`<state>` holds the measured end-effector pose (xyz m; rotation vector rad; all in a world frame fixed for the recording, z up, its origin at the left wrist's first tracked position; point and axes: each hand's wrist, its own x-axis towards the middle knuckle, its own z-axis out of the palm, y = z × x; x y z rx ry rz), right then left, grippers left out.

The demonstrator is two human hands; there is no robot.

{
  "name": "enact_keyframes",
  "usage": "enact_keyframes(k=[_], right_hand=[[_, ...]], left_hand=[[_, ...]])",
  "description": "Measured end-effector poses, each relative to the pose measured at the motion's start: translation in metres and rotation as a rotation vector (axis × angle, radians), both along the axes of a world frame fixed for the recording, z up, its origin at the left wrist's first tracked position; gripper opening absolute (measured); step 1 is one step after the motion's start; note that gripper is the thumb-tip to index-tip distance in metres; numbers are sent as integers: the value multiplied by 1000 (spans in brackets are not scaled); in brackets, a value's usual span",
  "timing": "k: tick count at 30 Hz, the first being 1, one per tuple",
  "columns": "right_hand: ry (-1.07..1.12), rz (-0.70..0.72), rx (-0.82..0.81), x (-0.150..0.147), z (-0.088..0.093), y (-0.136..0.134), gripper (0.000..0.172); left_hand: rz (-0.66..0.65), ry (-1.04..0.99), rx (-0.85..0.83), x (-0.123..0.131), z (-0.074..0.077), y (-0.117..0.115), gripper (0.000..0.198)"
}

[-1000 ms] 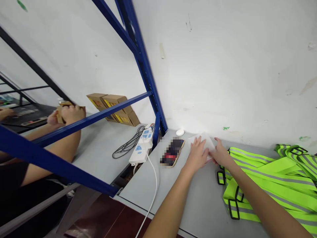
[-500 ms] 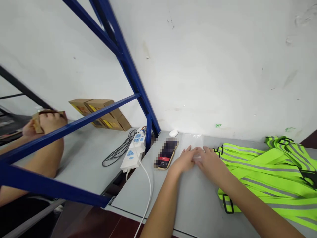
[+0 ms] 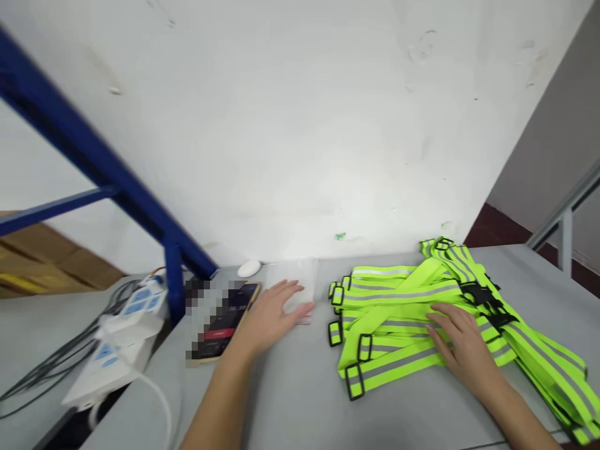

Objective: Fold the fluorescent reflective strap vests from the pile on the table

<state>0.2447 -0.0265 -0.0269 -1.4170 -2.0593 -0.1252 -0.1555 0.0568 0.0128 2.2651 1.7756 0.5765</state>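
Observation:
My left hand [image 3: 269, 312] lies flat with fingers stretched out on a clear plastic bag [image 3: 296, 287] on the grey table [image 3: 290, 400]. My right hand [image 3: 457, 340] rests open, fingers spread, on a pile of neon yellow reflective straps [image 3: 403, 306] with grey stripes and black buckles. A phone [image 3: 225, 319] lies just left of my left hand.
A small white round object [image 3: 249, 269] sits by the white wall behind the phone. A white power strip [image 3: 117, 350] with cables lies at the left, beside a blue metal rack post [image 3: 174, 281]. Cardboard boxes [image 3: 47, 262] stand far left. A grey frame [image 3: 565, 219] is at the right.
The view has swung right. My right hand left the plastic bag and moved right onto the reflective straps. My left hand stays on the bag.

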Motion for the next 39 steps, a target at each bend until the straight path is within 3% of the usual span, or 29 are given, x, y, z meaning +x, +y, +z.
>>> enact_keyframes(k=[4,7,12,17,23,29,34,36,39], right_hand=[[-27,-67,-20,11,-1,-6,28],[22,-9,-60,5,3,-7,25],[132,95,-45,0,6,-7,16],[208,75,-27,3,0,-4,16],[252,76,13,0,6,-3,16],[348,-37,281,8,19,-7,12],[399,-124,420,15,19,-17,13],[403,-143,408,17,16,-19,15],[462,-186,407,20,15,-18,22]], left_hand=[[-98,-94,173,46,8,-8,39],[-261,-129,184,93,4,-22,39],[-584,122,186,147,-11,-49,51],[-622,304,272,151,-21,-57,54],[-535,351,277,134,-28,-39,57],[-566,351,377,130,-34,-38,55],[-629,255,425,157,-17,-43,34],[-687,184,334,189,-2,-43,23],[-728,90,173,254,16,-37,28]])
